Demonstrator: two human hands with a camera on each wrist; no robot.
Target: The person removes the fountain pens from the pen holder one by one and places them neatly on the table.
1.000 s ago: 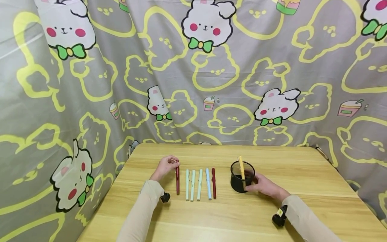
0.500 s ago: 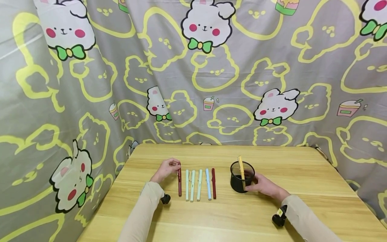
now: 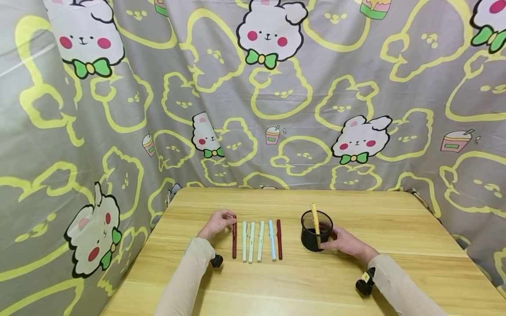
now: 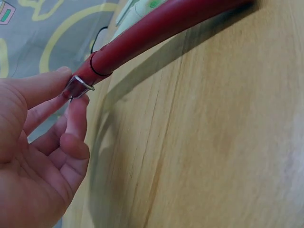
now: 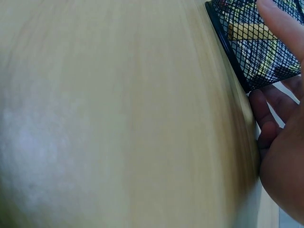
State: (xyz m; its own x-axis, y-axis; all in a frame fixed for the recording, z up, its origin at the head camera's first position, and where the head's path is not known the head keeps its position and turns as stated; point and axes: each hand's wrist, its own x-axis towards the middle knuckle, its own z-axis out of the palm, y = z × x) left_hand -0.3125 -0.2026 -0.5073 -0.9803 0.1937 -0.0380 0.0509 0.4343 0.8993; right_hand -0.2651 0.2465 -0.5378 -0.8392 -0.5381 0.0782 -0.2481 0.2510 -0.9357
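Observation:
My left hand [image 3: 219,221] pinches the clip end of a dark red pen [image 3: 234,241], left of a row of pens. In the left wrist view, thumb and fingers meet at the pen's metal clip [image 4: 80,88], and the barrel slants over the tabletop. The row holds three pale green pens [image 3: 252,242], a light blue pen [image 3: 272,240] and a second dark red pen [image 3: 280,239]. My right hand [image 3: 345,242] holds the side of a black mesh pen cup [image 3: 310,239], its thumb [image 5: 280,23] against the mesh. A yellow pen [image 3: 314,215] leans upright inside the cup.
Everything stands on a light wooden table [image 3: 304,285]. Behind and to the left hangs a grey cartoon-print curtain [image 3: 237,96]. Small black devices sit at both wrists, one at the left cuff [image 3: 216,260] and one at the right [image 3: 365,285].
My left hand has brought the dark red pen slightly right and nearer to me, lining it up beside the pale green pens. The right hand and the cup have stayed in place.

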